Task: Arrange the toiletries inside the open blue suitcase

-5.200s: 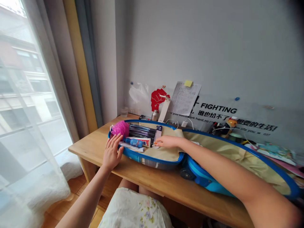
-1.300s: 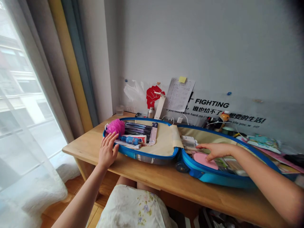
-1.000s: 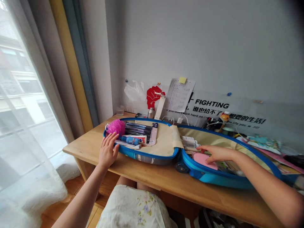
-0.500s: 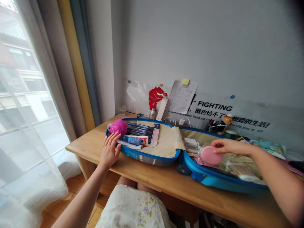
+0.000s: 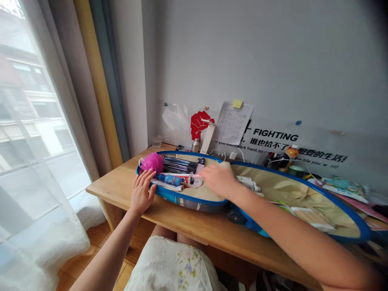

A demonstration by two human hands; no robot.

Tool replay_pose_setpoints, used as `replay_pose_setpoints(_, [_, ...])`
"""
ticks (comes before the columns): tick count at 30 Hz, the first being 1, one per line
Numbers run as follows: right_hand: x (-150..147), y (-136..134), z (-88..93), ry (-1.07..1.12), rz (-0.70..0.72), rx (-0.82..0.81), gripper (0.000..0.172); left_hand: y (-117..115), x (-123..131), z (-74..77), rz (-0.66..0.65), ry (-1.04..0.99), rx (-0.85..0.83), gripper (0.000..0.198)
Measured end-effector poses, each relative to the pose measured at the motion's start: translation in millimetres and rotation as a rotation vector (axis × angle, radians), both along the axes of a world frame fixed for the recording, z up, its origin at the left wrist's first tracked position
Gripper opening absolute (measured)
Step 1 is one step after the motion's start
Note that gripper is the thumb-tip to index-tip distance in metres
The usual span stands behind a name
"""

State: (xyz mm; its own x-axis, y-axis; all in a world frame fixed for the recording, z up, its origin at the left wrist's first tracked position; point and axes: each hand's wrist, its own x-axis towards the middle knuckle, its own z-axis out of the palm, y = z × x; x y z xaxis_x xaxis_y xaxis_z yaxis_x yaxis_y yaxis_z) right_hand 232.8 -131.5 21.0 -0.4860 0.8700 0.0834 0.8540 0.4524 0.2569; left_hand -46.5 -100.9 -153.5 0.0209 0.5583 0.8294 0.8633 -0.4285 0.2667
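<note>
Two bare hands work over an open blue hard-shell suitcase [image 5: 194, 206], its two halves laid flat side by side on a wooden worktop [image 5: 121, 190] beside a window. The left hand [image 5: 141, 192], fingers spread, rests against the near rim of the left half, apparently steadying the shell. The right hand [image 5: 218, 180] reaches across the body, its fingers loosely bunched above the cream lining, at the edge of a small cluster of toiletries. Its back hides the fingertips, so whether it pinches anything cannot be told.

Those toiletries sit together in the left half: a magenta shower puff [image 5: 153, 162] in the far corner, dark packaged toothbrushes [image 5: 178, 164] side by side, a small blue bottle [image 5: 168, 180], and a red-and-white toothpaste carton [image 5: 182, 178]. The close, parallel arrangement appears to make use of the shallow shell. In the right half, white rolled tubes [image 5: 247, 182] lie in a row near the hinge, with a pale flat packet [image 5: 309, 218] farther along. The wide-open lid seems placed so that both halves stay within reach of a seated person. Behind them, a wall decal reading "FIGHTING" [image 5: 274, 134] runs above the worktop beside a red fist cutout [image 5: 199, 125].
</note>
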Motion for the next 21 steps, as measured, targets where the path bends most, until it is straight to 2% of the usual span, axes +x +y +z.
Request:
replay_pose_setpoints(3, [-19, 0, -18.6, -0.113, 0.074, -0.111, 0.035, 0, 0, 0.2, -0.004, 0.003, 0.020, 0.046])
replay_pose_setpoints(5, [-22, 2, -23.9, -0.111, 0.096, -0.191, 0.032, 0, 0, 0.0, -0.006, 0.010, 0.022, 0.045])
replay_pose_setpoints(10, [-14, 13, -23.3, -0.004, 0.115, -0.396, 0.044, 1, -1, -1.2, -0.006, 0.009, -0.003, 0.047])
replay_pose_setpoints(15, [-4, 21, -24.3, 0.169, 0.175, -0.541, 0.043, 1, -1, -0.2, -0.008, -0.002, -0.003, 0.047])
replay_pose_setpoints(21, [5, 27, -25.1, 0.295, 0.137, -0.593, 0.043, 1, -2, 0.3, -0.011, 0.000, -0.009, 0.046])
